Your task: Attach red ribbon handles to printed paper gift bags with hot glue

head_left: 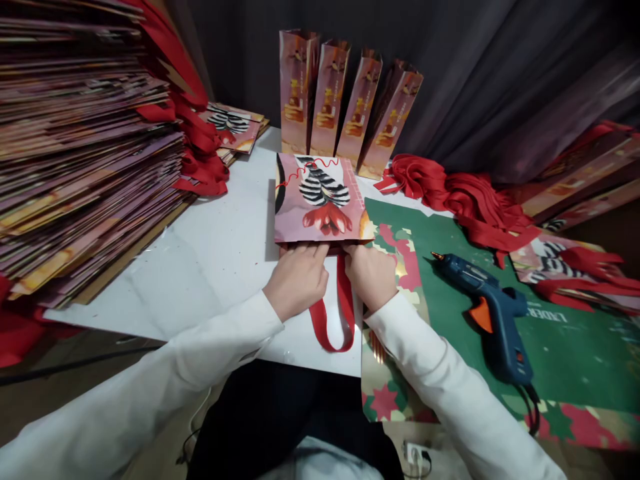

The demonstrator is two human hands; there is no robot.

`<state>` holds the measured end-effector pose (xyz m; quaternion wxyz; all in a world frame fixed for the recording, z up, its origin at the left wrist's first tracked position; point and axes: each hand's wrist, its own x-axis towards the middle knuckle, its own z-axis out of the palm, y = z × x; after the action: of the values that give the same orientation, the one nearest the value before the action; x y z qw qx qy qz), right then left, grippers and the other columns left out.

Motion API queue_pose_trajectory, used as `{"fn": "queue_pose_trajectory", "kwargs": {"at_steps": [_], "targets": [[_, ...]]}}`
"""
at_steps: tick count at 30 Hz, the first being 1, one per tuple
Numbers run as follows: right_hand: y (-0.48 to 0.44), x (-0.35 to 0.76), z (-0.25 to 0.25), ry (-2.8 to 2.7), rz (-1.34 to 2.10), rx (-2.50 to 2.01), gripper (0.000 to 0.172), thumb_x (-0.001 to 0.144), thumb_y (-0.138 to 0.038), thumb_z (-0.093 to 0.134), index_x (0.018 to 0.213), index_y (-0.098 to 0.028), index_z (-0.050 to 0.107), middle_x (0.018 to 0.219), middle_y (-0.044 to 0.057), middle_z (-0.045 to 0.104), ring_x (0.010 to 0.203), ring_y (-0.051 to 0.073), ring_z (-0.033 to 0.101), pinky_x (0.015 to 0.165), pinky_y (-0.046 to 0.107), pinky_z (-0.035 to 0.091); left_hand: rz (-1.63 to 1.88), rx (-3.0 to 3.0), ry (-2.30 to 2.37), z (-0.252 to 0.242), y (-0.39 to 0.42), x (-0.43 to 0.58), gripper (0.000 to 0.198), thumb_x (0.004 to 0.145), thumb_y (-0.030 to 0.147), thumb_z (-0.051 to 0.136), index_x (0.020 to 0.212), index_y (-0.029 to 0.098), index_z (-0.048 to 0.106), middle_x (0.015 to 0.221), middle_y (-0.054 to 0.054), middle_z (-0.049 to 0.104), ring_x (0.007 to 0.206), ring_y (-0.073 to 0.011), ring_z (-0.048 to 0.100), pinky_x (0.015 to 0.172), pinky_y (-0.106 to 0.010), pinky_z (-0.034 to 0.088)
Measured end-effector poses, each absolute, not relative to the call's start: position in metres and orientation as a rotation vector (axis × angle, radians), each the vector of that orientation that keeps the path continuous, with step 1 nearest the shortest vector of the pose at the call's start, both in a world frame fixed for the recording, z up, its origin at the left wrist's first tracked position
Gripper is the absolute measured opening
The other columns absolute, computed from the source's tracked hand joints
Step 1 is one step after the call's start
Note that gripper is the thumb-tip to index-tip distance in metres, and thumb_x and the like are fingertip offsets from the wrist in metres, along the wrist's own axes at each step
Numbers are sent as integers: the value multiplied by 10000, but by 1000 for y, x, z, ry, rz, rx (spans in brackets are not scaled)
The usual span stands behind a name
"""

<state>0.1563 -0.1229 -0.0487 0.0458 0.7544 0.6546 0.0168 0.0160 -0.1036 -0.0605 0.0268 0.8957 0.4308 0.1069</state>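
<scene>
A pink paper bag (325,200) lies in front of me with its mouth facing me, printed with black-and-white striped shapes and a red flower. A red ribbon handle (345,320) loops out of the mouth toward me between my wrists. At the left part of the mouth is my left hand (299,280), closed at the bag's edge with its fingertips tucked inside. My right hand (371,272) is closed at the right part of the mouth, beside the ribbon, its fingertips also hidden by the bag.
Several finished bags (295,93) stand upright behind. A tall stack of flat bags (90,153) fills the left side. Red ribbons (465,193) lie at the back right. A blue glue gun (493,307) rests on a green sheet (450,353) at right, atop the white table (220,267).
</scene>
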Motion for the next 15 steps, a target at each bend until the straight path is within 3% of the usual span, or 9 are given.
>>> {"fn": "queue_pose_trajectory", "kwargs": {"at_steps": [8, 12, 15], "targets": [[-125, 152, -47, 1983, 100, 2284, 381, 933, -136, 377, 1191, -235, 639, 767, 121, 718, 720, 237, 713, 615, 286, 445, 310, 2765, 1348, -61, -106, 13, 347, 857, 148, 396, 1174, 105, 529, 1096, -139, 637, 1102, -294, 555, 864, -407, 464], [-125, 164, -50, 1887, 170, 2327, 341, 943, -180, 385, 1106, -159, 684, 815, 162, 720, 751, 259, 714, 617, 293, 451, 317, 2766, 1336, -62, -105, 12, 371, 853, 158, 406, 1199, 100, 529, 1154, -142, 621, 1124, -296, 539, 863, -410, 464], [-126, 174, -52, 1916, 193, 2275, 357, 942, -172, 389, 1186, -136, 646, 830, 171, 720, 778, 262, 713, 626, 289, 453, 330, 2777, 1309, -64, -104, 10, 427, 854, 161, 407, 1264, 108, 515, 1228, -129, 602, 1139, -293, 528, 874, -416, 461]]}}
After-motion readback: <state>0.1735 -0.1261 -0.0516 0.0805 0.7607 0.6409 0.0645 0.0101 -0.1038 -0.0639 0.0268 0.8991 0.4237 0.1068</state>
